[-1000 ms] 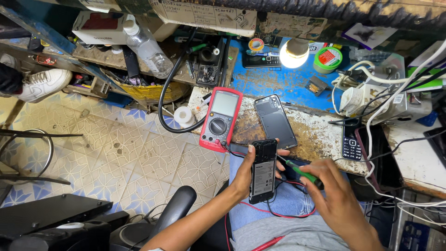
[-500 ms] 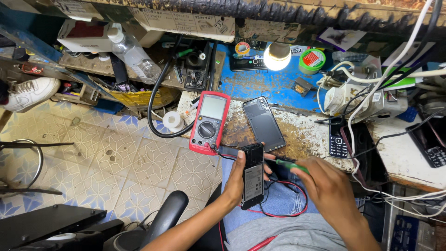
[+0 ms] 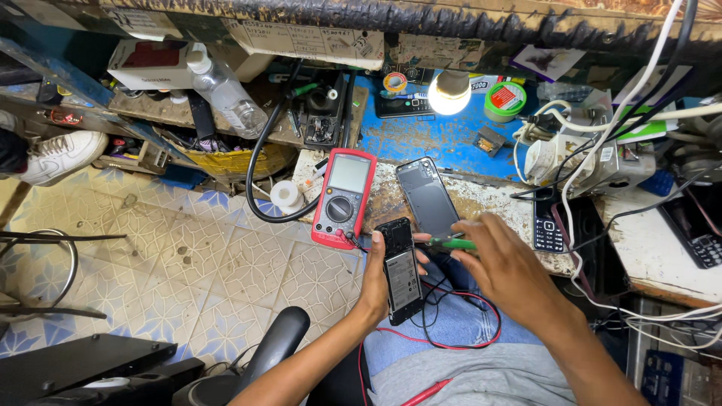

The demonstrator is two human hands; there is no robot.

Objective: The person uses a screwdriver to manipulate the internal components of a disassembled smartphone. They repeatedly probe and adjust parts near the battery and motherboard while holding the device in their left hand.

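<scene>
My left hand (image 3: 374, 280) grips an opened black phone (image 3: 401, 271) with its back cover off, held upright over my lap. My right hand (image 3: 505, 265) holds a green-handled tool (image 3: 449, 243), its tip close to the phone's upper right edge. A black back cover (image 3: 429, 197) lies on the worn bench edge just above the phone. A red multimeter (image 3: 342, 198) rests on the bench to the left, and its red and black leads (image 3: 459, 331) loop across my lap.
A lit bulb (image 3: 449, 94), a green solder reel (image 3: 507, 98) and a tape roll (image 3: 394, 81) sit on the blue bench top. A keypad phone (image 3: 546, 225) lies right. Tangled cables (image 3: 602, 150), a plastic bottle (image 3: 226, 90), tiled floor (image 3: 173, 263), chair arm (image 3: 274, 342).
The view has shifted slightly. My hands with the phone and the tool stay over my lap, and the tool's tip has come closer to the phone's upper edge.
</scene>
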